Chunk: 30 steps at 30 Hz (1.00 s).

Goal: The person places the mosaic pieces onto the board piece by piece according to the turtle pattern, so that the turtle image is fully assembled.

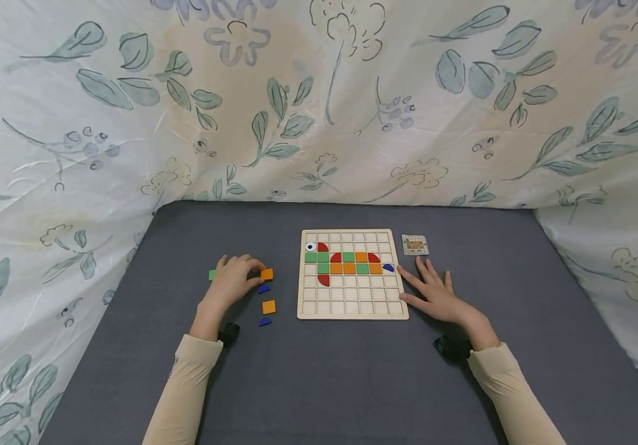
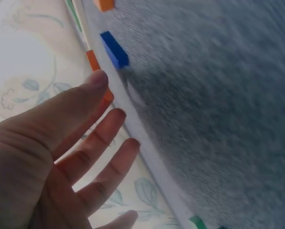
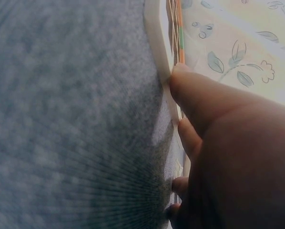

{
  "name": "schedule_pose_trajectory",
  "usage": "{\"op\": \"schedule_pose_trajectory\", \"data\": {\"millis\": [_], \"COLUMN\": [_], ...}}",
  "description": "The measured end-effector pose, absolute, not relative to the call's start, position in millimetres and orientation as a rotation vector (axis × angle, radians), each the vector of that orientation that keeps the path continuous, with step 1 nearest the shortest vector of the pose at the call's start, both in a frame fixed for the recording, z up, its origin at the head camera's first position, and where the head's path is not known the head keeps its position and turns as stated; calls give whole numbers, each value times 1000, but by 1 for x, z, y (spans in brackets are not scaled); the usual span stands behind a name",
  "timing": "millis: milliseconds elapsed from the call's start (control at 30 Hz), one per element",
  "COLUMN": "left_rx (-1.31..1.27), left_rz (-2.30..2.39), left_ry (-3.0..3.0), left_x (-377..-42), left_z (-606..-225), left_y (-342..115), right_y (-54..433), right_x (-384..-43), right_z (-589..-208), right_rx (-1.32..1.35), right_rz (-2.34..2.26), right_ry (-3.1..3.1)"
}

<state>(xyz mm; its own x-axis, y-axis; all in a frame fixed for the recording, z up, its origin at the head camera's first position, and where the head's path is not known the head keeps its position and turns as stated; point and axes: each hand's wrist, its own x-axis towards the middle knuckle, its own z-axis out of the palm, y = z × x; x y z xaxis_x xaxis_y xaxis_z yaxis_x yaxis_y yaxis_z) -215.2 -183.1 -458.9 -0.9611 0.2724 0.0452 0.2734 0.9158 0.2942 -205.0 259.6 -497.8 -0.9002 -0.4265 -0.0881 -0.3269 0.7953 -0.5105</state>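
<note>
My left hand [image 1: 233, 279] pinches an orange square tile [image 1: 267, 275] between thumb and index finger, left of the board; the other fingers spread loosely in the left wrist view. Just below that tile lies a blue tile [image 1: 264, 288]. The square wooden grid board [image 1: 363, 308] bears red, green, orange and blue tiles and an eye tile [image 1: 310, 246] at its upper left. At its right edge, my right hand [image 1: 438, 300] rests with fingers spread, thumb and a fingertip touching the rim. A blue tile [image 1: 388, 267] sits in a cell near those fingers.
Another orange square [image 1: 269, 307] and a blue piece [image 1: 265, 321] lie nearer the front. A green tile [image 1: 212, 275] shows partly behind the left hand. Beyond the right fingertips lies a small picture card [image 1: 415, 245]. Patterned cloth [image 1: 319, 148] hangs behind the grey tabletop [image 1: 319, 383].
</note>
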Motion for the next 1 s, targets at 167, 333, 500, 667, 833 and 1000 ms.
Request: {"op": "schedule_pose_trajectory", "data": {"millis": [167, 333, 500, 667, 833, 1000], "left_rx": [-447, -469, -511, -539, -564, -603], "left_rz": [-467, -448, -446, -450, -431, -424], "left_ry": [-3049, -3042, -3032, -3033, -3033, -3020], "left_x": [-216, -217, -219, -220, -221, -222], "left_z": [-456, -454, -451, -452, -452, -452], "left_y": [-175, -166, -153, -142, -131, -119], "right_y": [258, 255, 255, 256, 257, 259], "right_x": [-205, -205, -204, -205, -205, -206], "right_z": [-497, -495, -495, -495, -495, -496], "right_rx": [-576, -543, -525, -525, -530, -538], "right_rz": [-734, -679, -661, -659, -651, -659], "right_ry": [2781, 2771, 2761, 2765, 2766, 2769]}}
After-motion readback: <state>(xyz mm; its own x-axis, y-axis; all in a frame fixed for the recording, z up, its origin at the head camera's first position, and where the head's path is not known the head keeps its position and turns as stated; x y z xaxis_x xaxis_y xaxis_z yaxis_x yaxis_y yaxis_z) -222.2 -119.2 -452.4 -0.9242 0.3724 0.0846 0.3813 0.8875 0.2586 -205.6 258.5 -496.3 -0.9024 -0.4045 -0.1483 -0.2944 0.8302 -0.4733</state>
